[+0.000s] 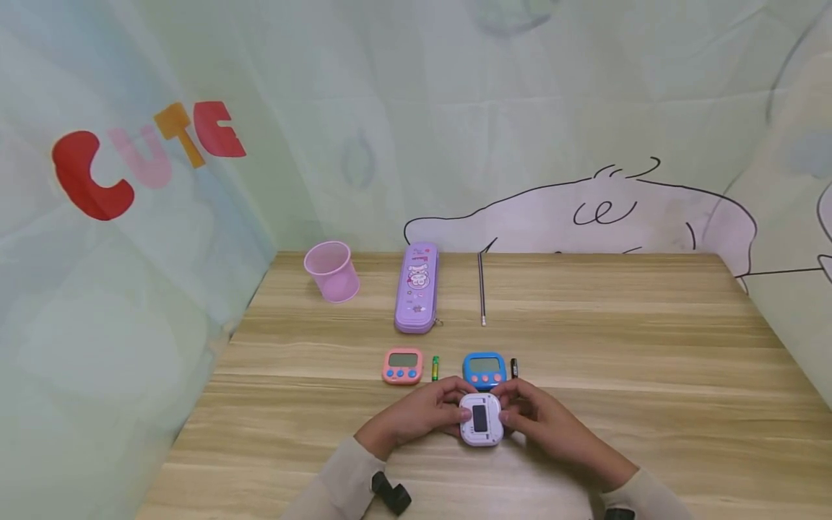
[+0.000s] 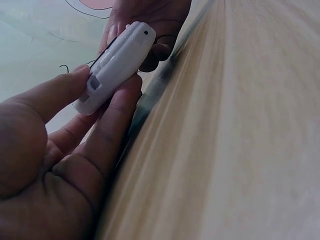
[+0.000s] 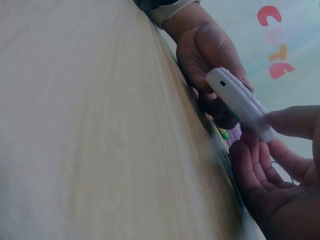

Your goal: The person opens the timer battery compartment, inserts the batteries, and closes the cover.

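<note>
Both hands hold a white digital timer [image 1: 492,438] above the near part of the table, its back turned up toward the head camera. A dark rectangle shows on that back. My left hand [image 1: 419,413] pinches the left edge, thumb on the back and fingers beneath, as the timer [image 2: 122,62] shows in the left wrist view. On the other edge my right hand [image 1: 552,427] grips with its thumb on top and fingers below; the timer's side [image 3: 239,101] has a small dark slot in the right wrist view. The timer's front is hidden.
Just beyond the hands lie a blue timer [image 1: 484,365], a black battery [image 1: 514,367], a coral timer [image 1: 403,367] and a green battery [image 1: 435,367]. Farther back are a pink cup [image 1: 339,282], a purple pencil case [image 1: 416,292] and a pencil [image 1: 482,289]. Curtains hang behind.
</note>
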`<state>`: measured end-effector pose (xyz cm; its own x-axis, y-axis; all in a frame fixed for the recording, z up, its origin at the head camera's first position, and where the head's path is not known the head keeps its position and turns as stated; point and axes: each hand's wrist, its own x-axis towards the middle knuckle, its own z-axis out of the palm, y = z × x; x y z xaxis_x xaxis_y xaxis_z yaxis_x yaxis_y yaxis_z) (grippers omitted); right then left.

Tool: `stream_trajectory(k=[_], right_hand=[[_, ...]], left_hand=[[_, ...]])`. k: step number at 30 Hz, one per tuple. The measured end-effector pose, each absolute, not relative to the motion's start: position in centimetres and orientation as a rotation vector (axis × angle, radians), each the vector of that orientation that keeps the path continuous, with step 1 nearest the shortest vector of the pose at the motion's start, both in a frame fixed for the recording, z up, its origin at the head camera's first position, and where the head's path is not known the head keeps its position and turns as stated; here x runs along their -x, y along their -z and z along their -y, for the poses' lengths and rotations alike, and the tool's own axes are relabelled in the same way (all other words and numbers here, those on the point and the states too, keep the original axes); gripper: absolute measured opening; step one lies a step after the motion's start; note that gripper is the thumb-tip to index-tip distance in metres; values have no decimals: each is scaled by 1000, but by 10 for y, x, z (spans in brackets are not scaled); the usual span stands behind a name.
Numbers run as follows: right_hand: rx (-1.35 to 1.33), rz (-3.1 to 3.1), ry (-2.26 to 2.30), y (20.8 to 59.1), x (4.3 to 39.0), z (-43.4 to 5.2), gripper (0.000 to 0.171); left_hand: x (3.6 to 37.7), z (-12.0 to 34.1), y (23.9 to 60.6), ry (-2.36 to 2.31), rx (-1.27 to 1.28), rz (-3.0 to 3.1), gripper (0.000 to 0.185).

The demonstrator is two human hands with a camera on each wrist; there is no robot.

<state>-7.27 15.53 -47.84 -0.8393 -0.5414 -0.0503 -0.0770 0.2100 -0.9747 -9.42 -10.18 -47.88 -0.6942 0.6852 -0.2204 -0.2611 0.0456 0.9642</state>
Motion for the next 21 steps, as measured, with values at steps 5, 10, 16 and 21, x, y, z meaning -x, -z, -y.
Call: stream_trajectory(k=[5,10,16,21], right_hand=[[583,-2061,1700,482,75,-155,34],[588,-2036,1728,485,75,-155,34],[593,-2044,1736,485,75,-155,33],[614,-2027,1756,483,75,-154,33]], left_hand=[[94,102,480,-1746,-457,-1622,32],[94,102,481,-1743,-460,-1625,32],[94,102,481,-1735,-457,-1640,30],[94,102,480,-1736,-452,-1643,30]])
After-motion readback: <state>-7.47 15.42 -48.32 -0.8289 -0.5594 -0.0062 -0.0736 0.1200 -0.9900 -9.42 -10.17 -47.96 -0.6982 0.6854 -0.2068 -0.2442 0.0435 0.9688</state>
